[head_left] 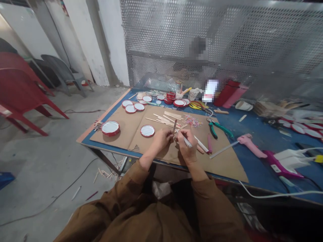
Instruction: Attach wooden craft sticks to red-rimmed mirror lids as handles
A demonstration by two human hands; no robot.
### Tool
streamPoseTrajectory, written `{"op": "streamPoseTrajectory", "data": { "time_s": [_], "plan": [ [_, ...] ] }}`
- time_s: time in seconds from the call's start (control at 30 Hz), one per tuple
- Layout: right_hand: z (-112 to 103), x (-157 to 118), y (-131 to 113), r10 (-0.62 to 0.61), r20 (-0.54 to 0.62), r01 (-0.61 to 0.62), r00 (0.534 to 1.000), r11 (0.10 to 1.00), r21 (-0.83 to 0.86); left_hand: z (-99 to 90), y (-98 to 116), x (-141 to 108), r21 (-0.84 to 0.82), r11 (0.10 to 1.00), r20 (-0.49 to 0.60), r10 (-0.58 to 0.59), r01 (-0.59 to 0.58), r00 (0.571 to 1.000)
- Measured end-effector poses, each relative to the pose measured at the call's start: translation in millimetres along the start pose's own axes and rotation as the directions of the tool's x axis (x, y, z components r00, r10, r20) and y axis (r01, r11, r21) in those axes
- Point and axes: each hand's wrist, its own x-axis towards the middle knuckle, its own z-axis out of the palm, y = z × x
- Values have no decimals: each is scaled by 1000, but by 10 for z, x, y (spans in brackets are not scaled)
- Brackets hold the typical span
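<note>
My left hand [162, 139] is closed on a thin brown stick [175, 125], which stands up from its fingertips. Close beside it, my right hand [188, 148] grips a white pen-like tool [186, 142], its tip near the stick. Pale wooden sticks [164, 120] lie on the cardboard sheet [121, 134] beyond both hands, next to a tangle of coloured bits [192, 121]. A white disc with a red rim [147, 131] rests left of my left hand. A stack of similar discs [110, 128] sits farther left, with sticks jutting from its side.
Teal-handled pliers [220, 129], a pink glue gun [249, 144] and a purple power strip [281, 164] with white plugs lie to the right. More red-rimmed discs [133, 107] are at the back. A perforated metal panel [161, 43] stands behind the blue table [262, 124]. Red chair [22, 90] at left.
</note>
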Motion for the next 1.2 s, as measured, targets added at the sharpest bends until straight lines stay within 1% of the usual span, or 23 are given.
{"op": "streamPoseTrajectory", "data": {
  "time_s": [0.17, 0.33, 0.5, 0.67, 0.83, 0.97, 1.2],
  "plan": [
    [12, 3, 17, 21, -7, -21, 1000, 1000, -2, 12, -25, 2, 22, 1000, -18, 15, -14, 1000],
    [12, -1, -11, 39, -7, -38, 999, 999, 14, -6, -2, -4, 66, 998, -21, 6, -4, 1000],
    [9, 5, -24, 27, 11, -27, 1000, 1000, -2, -13, 1, -2, 63, 998, -13, 10, -9, 1000],
    [5, 4, -11, 35, -10, -35, 999, 999, 6, 2, -8, 1, 43, 999, -11, 3, -2, 1000],
    [10, 8, -9, 0, 11, 0, 1000, 1000, 0, 1, 2, -2, 85, 996, -32, 14, -11, 999],
    [10, 5, 2, 12, -15, -12, 1000, 1000, 8, 1, -4, 1, 78, 997, -27, 23, -21, 999],
    [3, 10, -17, 9, -2, -9, 1000, 1000, -17, 19, -39, 10, 68, 997, -34, 44, -41, 998]
  ]
}}
